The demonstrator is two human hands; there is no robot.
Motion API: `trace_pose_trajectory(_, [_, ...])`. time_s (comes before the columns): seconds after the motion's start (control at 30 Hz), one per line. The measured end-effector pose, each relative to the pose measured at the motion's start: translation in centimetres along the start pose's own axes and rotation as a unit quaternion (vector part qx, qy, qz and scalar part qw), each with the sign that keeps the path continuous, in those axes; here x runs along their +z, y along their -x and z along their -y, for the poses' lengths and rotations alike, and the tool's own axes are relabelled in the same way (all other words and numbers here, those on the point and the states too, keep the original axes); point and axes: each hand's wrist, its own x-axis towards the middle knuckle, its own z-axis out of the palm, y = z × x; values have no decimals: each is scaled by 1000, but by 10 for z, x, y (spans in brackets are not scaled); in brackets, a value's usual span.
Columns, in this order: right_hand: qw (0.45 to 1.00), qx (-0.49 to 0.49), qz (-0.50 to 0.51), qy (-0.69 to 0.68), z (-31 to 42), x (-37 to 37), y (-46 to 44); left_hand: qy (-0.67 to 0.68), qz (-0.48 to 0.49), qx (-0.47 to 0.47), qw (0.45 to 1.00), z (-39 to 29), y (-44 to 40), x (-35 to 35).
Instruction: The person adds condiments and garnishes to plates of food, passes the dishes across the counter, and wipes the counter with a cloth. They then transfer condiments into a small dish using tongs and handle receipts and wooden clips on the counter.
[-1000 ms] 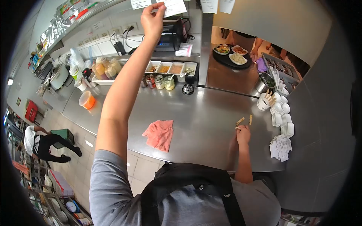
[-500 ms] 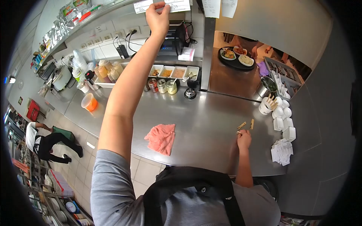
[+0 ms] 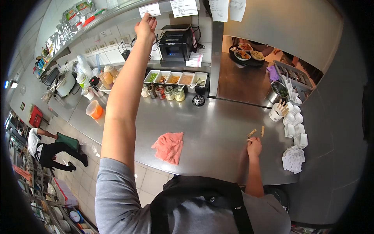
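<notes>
My left hand (image 3: pixel 145 28) is raised to the shelf edge, fingers extended and apart. One fingertip overlaps the lower edge of the left paper ticket (image 3: pixel 150 9); a second ticket (image 3: pixel 184 7) hangs to its right. Low on the steel counter (image 3: pixel 210 144), my right hand (image 3: pixel 254 147) has its fingers closed, with the end of a small wooden clothespin (image 3: pixel 249 140) showing at the fingertips. Just beyond it lie two more clothespins, one angled (image 3: pixel 252 133) and one nearly upright in view (image 3: pixel 262 131). A crumpled pink cloth (image 3: pixel 169 148) lies between my arms.
A black printer (image 3: pixel 175 45) stands behind white topping trays (image 3: pixel 173 78) and several jars (image 3: pixel 169 93). A call bell (image 3: pixel 198 100) sits nearby. In the pass window is a black tray (image 3: pixel 260 63) with dishes. At left, a person (image 3: pixel 46 150) bends over a green bin (image 3: pixel 67 142).
My left hand has moved left and opened, from between the two tickets to the left one. The dish tray has shifted away in the window. My right hand stays by the clothespins.
</notes>
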Motion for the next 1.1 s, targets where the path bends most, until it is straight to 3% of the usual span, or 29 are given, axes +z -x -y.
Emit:
trace_pose_trajectory(0.13, [1000, -2, 4, 16, 0, -1, 1, 0, -61, 3, 998, -8, 2, 8])
trace_pose_trajectory(0.2, [1000, 1, 0, 22, 0, 0, 1, -2, -45, -21, 999, -7, 9, 5])
trace_pose_trajectory(0.47, [1000, 5, 6, 28, -2, 4, -1, -34, -33, 44, 998, 26, 52, 1])
trace_pose_trajectory(0.57, [999, -6, -6, 32, -4, 4, -2, -26, -32, 121, 992, 30, 57, 8])
trace_pose_trajectory(0.83, [999, -31, -12, 10, -1, 1, -1, -31, -19, 150, 988, 12, 48, 36])
trace_pose_trajectory(1.03, [999, -29, -29, 20, -2, 2, 2, -185, -14, 208, 960, 15, 44, 24])
trace_pose_trajectory(1.1, [1000, -14, -9, 19, 1, -1, 2, -322, -25, 266, 908, 15, 43, 15])
